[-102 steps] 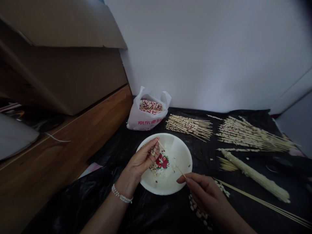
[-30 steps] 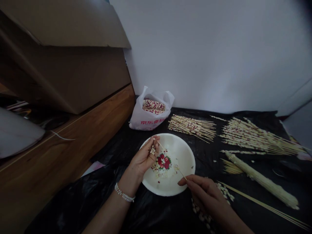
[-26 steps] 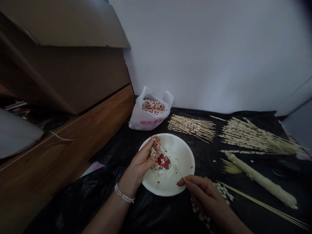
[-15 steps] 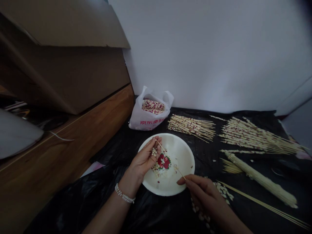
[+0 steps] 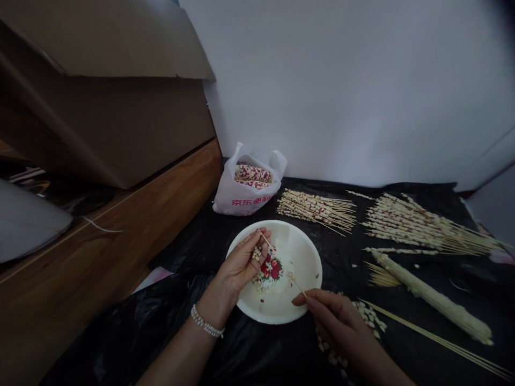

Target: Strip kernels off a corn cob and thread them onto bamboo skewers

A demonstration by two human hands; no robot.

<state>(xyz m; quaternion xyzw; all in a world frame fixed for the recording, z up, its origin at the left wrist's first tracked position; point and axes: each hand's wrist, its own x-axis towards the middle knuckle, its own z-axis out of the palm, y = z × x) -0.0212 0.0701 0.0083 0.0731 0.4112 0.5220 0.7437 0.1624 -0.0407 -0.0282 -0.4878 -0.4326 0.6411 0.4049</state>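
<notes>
My left hand [image 5: 241,262] is over the left side of a white bowl [image 5: 308,257], fingers curled around pale corn kernels [image 5: 256,253]. A thin stick [image 5: 267,242] shows at its thumb and fingertips. At the bowl's lower right rim, my right hand [image 5: 336,316] pinches a thin wooden skewer [image 5: 299,289] that points up-left over the bowl. The two stick ends line up, but the middle fades against the bowl, so I cannot tell if they are one. Loose kernels lie in the bowl beside its red printed pattern.
A white plastic bag [image 5: 249,201] holds speckled corn cobs [image 5: 252,173]. Bundles of kernel-threaded skewers [image 5: 316,209] lie on black plastic sheeting [image 5: 265,354], with a bare cob [image 5: 434,297], plain skewers [image 5: 434,338] and scattered pale kernels [image 5: 369,316] on the right. A cardboard box [image 5: 132,118] stands left.
My left hand has shifted very slightly to the right over the bowl. My right hand and the skewer in it look almost unmoved.
</notes>
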